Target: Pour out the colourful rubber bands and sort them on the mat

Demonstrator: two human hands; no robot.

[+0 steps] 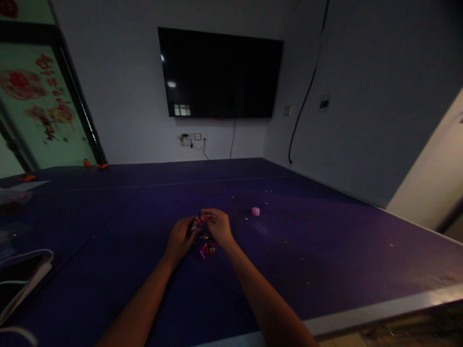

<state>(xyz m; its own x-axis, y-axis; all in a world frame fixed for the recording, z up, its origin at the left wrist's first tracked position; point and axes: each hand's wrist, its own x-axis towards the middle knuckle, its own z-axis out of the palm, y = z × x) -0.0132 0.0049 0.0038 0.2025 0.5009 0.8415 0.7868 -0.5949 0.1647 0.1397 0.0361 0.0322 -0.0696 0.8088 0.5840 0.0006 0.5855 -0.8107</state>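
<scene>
head view: i see left hand (179, 238) gripping small colourful pieces (197, 222), right hand (218, 226) at them, grip unclear; work looks partway, loose pile (207, 249) left on table (137, 226).

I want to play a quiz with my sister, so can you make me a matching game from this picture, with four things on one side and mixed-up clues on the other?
Things:
1. Small colourful pieces
2. Pink lump
3. TV
4. Tabletop

Clues:
A. Big and black, up on the wall
B. Wide, flat and purple-blue
C. Many colours, some in a loose heap
D. By itself, to the right of the right hand

Right pairs: 1-C, 2-D, 3-A, 4-B
</scene>
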